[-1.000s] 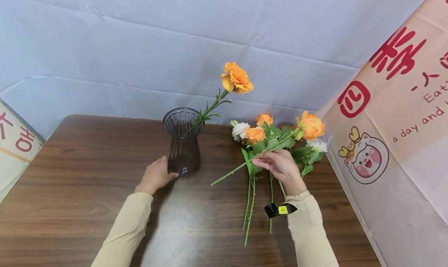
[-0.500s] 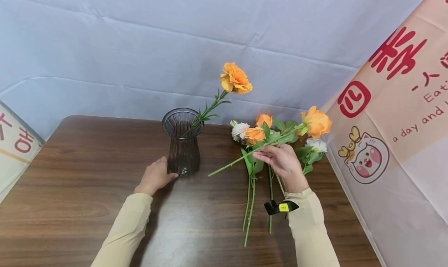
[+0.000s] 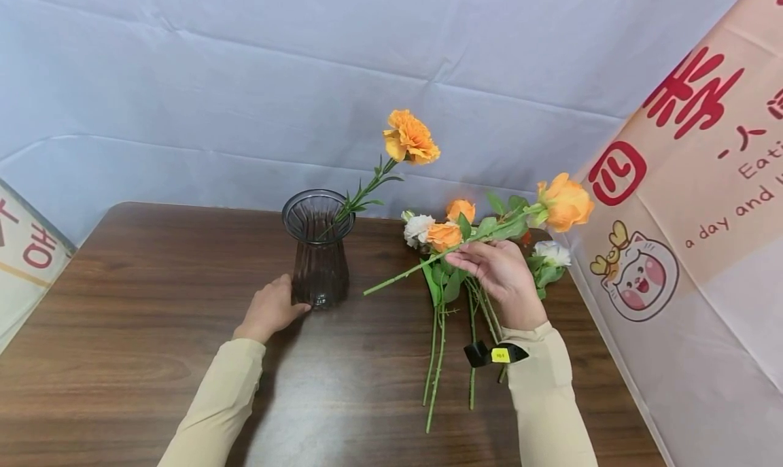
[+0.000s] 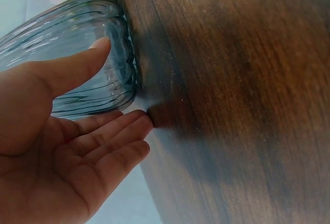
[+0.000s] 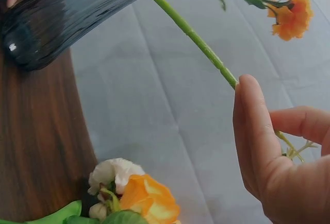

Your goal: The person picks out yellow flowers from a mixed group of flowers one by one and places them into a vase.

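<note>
A dark ribbed glass vase point(image 3: 321, 270) stands upright on the table, with one orange carnation point(image 3: 411, 138) leaning out of it to the right. My left hand point(image 3: 272, 308) steadies the vase low at its base; in the left wrist view the thumb point(image 4: 77, 69) lies on the glass and the fingers are along its other side. My right hand point(image 3: 501, 280) pinches the green stem of an orange rose point(image 3: 565, 203) between thumb and fingertips. The rose is raised above the other flowers, its bloom to the right and its bare stem end point(image 5: 180, 20) pointing left towards the vase.
Under and around my right hand lie several loose flowers: orange roses point(image 3: 444, 236), a white flower point(image 3: 419, 230) and another white bloom point(image 3: 552, 253), their stems point(image 3: 437, 378) towards me. A pale cloth wall point(image 3: 245, 113) backs the wooden table point(image 3: 153, 304); a printed sheet point(image 3: 691, 202) borders its right.
My right hand has lifted the rose and moved it slightly right and away from me, its bloom rising clear of the pile. My left hand and the vase have stayed nearly still.
</note>
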`<action>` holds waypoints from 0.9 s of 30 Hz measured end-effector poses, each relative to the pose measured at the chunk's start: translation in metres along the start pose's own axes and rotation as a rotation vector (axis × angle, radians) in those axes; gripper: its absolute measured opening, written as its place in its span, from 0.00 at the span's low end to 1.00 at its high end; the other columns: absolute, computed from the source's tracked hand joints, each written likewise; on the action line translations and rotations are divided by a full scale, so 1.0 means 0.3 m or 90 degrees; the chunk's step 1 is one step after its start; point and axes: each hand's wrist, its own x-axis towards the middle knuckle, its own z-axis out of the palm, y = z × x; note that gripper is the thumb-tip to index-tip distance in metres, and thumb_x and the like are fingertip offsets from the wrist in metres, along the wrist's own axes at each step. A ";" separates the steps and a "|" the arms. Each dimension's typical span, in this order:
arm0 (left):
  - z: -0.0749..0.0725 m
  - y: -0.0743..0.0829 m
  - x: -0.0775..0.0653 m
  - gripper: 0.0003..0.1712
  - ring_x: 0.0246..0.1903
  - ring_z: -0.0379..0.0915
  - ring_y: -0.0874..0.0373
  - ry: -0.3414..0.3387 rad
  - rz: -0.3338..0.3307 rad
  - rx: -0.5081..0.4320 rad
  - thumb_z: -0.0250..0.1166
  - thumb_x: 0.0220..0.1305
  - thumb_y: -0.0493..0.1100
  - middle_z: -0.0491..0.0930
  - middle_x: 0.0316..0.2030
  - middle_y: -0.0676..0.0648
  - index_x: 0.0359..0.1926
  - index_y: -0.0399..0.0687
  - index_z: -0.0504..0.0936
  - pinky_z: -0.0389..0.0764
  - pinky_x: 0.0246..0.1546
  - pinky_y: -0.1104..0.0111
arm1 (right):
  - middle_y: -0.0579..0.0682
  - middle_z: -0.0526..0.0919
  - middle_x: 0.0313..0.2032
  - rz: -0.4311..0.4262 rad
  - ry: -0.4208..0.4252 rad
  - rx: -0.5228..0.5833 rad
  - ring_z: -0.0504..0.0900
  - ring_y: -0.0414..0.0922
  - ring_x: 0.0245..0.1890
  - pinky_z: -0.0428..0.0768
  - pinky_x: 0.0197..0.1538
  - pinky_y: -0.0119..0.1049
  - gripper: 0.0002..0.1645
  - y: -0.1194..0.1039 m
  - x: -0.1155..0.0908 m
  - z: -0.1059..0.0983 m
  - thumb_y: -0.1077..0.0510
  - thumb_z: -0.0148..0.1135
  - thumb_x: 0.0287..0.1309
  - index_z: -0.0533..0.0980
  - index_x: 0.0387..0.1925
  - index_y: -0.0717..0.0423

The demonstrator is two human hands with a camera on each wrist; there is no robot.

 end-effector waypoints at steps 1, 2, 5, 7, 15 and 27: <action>0.000 0.000 0.000 0.32 0.40 0.72 0.33 -0.001 0.000 0.001 0.67 0.53 0.48 0.74 0.40 0.28 0.45 0.24 0.68 0.72 0.41 0.47 | 0.62 0.78 0.24 -0.003 -0.001 0.005 0.82 0.52 0.29 0.79 0.43 0.41 0.14 -0.004 0.000 0.002 0.76 0.41 0.60 0.74 0.26 0.73; 0.000 0.000 0.000 0.32 0.41 0.72 0.33 -0.002 0.000 0.001 0.67 0.53 0.48 0.74 0.41 0.28 0.46 0.24 0.68 0.72 0.42 0.47 | 0.62 0.78 0.24 -0.004 -0.001 0.010 0.82 0.52 0.29 0.79 0.43 0.41 0.14 -0.008 0.000 0.005 0.76 0.41 0.60 0.74 0.26 0.73; -0.001 0.001 -0.002 0.34 0.42 0.71 0.33 -0.006 0.001 0.001 0.67 0.53 0.48 0.74 0.42 0.27 0.47 0.22 0.67 0.71 0.42 0.47 | 0.63 0.77 0.26 -0.001 0.001 0.025 0.82 0.53 0.31 0.78 0.44 0.40 0.14 -0.018 0.000 0.014 0.76 0.41 0.60 0.74 0.26 0.74; -0.001 0.001 -0.002 0.34 0.42 0.71 0.33 -0.008 -0.001 0.001 0.67 0.53 0.48 0.74 0.42 0.27 0.48 0.22 0.67 0.71 0.43 0.47 | 0.63 0.77 0.28 0.002 0.002 0.034 0.82 0.54 0.32 0.78 0.45 0.41 0.14 -0.027 0.001 0.025 0.77 0.40 0.60 0.73 0.26 0.75; -0.001 0.002 0.001 0.32 0.42 0.71 0.34 -0.007 -0.003 0.001 0.67 0.54 0.48 0.74 0.41 0.28 0.46 0.24 0.67 0.71 0.43 0.47 | 0.64 0.76 0.26 -0.024 -0.014 0.057 0.82 0.54 0.29 0.78 0.44 0.42 0.13 -0.090 0.013 0.090 0.77 0.41 0.59 0.72 0.25 0.75; -0.003 0.001 0.002 0.35 0.43 0.71 0.33 -0.012 -0.004 0.007 0.67 0.54 0.48 0.73 0.43 0.27 0.49 0.22 0.66 0.71 0.43 0.47 | 0.65 0.76 0.28 -0.052 -0.014 0.083 0.82 0.57 0.31 0.77 0.45 0.44 0.08 -0.131 0.031 0.167 0.77 0.45 0.57 0.71 0.26 0.77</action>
